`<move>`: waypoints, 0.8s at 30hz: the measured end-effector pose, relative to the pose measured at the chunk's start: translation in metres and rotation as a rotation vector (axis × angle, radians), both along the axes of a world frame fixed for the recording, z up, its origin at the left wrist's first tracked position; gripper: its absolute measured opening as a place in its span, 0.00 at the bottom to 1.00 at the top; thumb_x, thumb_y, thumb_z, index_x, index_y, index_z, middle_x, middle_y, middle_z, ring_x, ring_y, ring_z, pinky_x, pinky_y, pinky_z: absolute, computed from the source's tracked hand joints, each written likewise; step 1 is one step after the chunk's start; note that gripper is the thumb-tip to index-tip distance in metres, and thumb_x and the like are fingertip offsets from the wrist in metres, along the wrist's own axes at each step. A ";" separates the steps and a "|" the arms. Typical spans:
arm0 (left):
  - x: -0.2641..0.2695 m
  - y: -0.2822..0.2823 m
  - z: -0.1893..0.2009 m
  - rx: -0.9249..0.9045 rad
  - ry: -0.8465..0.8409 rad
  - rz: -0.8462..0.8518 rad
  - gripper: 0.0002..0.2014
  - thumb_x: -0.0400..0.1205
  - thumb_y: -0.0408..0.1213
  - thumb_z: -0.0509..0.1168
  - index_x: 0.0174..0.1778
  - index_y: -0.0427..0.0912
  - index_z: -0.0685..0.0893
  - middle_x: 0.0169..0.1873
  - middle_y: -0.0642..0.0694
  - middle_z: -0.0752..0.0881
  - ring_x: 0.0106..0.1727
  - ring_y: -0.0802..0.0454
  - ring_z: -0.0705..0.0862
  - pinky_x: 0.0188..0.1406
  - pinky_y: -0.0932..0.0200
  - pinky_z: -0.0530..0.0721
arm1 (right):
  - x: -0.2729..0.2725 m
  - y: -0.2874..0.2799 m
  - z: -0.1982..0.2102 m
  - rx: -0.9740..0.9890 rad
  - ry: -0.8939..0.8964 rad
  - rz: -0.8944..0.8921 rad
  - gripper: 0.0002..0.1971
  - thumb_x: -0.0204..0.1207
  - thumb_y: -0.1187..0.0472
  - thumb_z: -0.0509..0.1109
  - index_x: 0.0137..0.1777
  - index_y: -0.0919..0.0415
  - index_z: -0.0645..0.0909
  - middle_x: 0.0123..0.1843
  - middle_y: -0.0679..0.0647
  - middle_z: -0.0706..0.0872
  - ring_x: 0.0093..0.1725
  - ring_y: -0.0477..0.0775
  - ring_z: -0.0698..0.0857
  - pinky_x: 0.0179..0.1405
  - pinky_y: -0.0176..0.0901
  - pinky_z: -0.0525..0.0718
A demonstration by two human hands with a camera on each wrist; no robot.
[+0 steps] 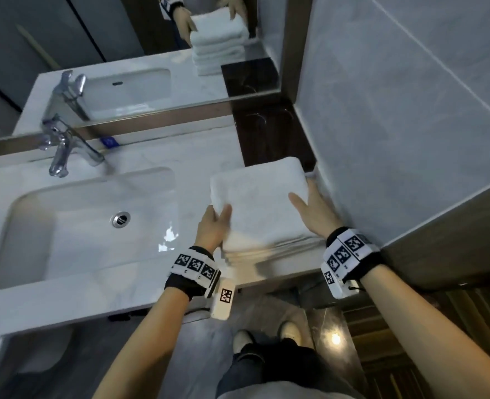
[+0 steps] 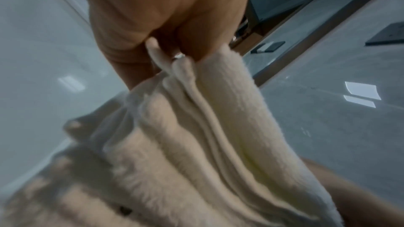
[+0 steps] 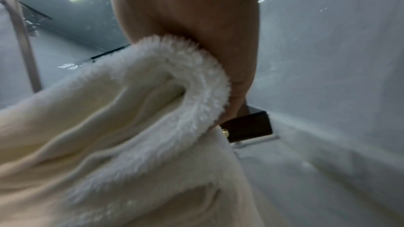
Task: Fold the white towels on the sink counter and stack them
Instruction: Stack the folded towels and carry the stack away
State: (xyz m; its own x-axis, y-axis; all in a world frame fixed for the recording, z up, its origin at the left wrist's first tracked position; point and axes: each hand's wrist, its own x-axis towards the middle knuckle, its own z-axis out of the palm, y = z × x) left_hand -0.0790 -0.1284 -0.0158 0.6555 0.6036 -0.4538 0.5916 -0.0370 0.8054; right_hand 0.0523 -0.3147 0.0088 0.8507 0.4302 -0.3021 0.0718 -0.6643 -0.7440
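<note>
You've got a chrome faucet [image 1: 65, 145] at the counter's back edge behind the basin [image 1: 94, 223], mirror [image 1: 140, 53] above.

1. Both forearms are bare, with no sleeves.
2. The left wrist band [image 1: 193, 269] is black, carrying white blocks printed with black square markers; a white box with one more marker hangs beneath.
3. The right wrist band [image 1: 350, 256] matches it.
4. Grey trousers and pale shoes [image 1: 288, 331], possibly white.
</note>
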 end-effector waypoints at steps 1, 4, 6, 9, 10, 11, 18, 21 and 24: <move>-0.010 0.005 0.001 -0.011 0.004 0.026 0.18 0.83 0.56 0.55 0.59 0.46 0.72 0.53 0.45 0.82 0.47 0.49 0.83 0.36 0.54 0.84 | -0.006 0.006 -0.003 0.030 0.020 0.027 0.30 0.83 0.47 0.57 0.82 0.54 0.53 0.74 0.58 0.75 0.61 0.54 0.77 0.56 0.46 0.74; -0.031 0.018 0.004 0.039 -0.005 0.113 0.20 0.85 0.54 0.53 0.60 0.41 0.70 0.50 0.45 0.80 0.47 0.50 0.81 0.36 0.57 0.77 | -0.021 0.024 -0.007 0.175 0.071 0.103 0.28 0.85 0.49 0.54 0.82 0.49 0.50 0.77 0.58 0.72 0.70 0.59 0.76 0.69 0.52 0.75; -0.039 0.023 0.007 0.073 -0.029 0.153 0.19 0.85 0.54 0.53 0.58 0.41 0.69 0.49 0.46 0.80 0.49 0.48 0.80 0.42 0.56 0.76 | -0.024 0.033 -0.007 0.247 0.075 0.131 0.27 0.85 0.50 0.54 0.82 0.48 0.50 0.78 0.57 0.70 0.72 0.58 0.74 0.72 0.54 0.73; -0.046 0.020 0.008 0.076 -0.019 0.165 0.20 0.85 0.54 0.52 0.59 0.39 0.69 0.44 0.48 0.78 0.46 0.48 0.79 0.41 0.56 0.74 | -0.023 0.037 -0.009 0.288 0.070 0.160 0.27 0.85 0.51 0.56 0.82 0.48 0.53 0.77 0.52 0.70 0.68 0.51 0.74 0.65 0.45 0.72; -0.048 0.017 0.008 0.086 -0.003 0.156 0.21 0.85 0.54 0.52 0.60 0.37 0.69 0.42 0.49 0.77 0.45 0.50 0.77 0.38 0.58 0.73 | -0.021 0.036 -0.010 0.288 0.069 0.171 0.27 0.85 0.51 0.56 0.82 0.48 0.53 0.75 0.50 0.71 0.66 0.49 0.74 0.62 0.42 0.70; -0.048 0.013 0.008 0.100 0.011 0.146 0.22 0.85 0.53 0.52 0.61 0.36 0.68 0.42 0.50 0.76 0.43 0.52 0.76 0.34 0.61 0.71 | -0.020 0.035 -0.011 0.283 0.075 0.182 0.27 0.85 0.51 0.56 0.81 0.48 0.53 0.73 0.48 0.71 0.65 0.47 0.73 0.61 0.41 0.69; -0.049 0.009 0.020 0.084 -0.126 0.240 0.15 0.86 0.50 0.52 0.52 0.40 0.67 0.41 0.47 0.78 0.42 0.48 0.79 0.39 0.52 0.77 | -0.010 0.040 -0.005 0.377 0.048 0.286 0.26 0.85 0.54 0.57 0.81 0.46 0.54 0.72 0.40 0.67 0.66 0.40 0.70 0.53 0.20 0.69; -0.050 0.009 0.023 0.155 -0.160 0.260 0.13 0.86 0.48 0.53 0.50 0.40 0.66 0.38 0.49 0.76 0.37 0.53 0.77 0.33 0.59 0.74 | -0.005 0.046 -0.006 0.378 0.049 0.313 0.25 0.85 0.54 0.57 0.80 0.46 0.56 0.74 0.41 0.67 0.67 0.39 0.70 0.57 0.24 0.69; -0.052 0.009 0.021 0.150 -0.119 0.231 0.13 0.86 0.48 0.53 0.49 0.40 0.66 0.36 0.51 0.73 0.35 0.55 0.73 0.31 0.60 0.71 | -0.004 0.048 -0.013 0.318 0.056 0.310 0.25 0.85 0.56 0.56 0.81 0.53 0.57 0.77 0.49 0.68 0.69 0.41 0.69 0.65 0.34 0.68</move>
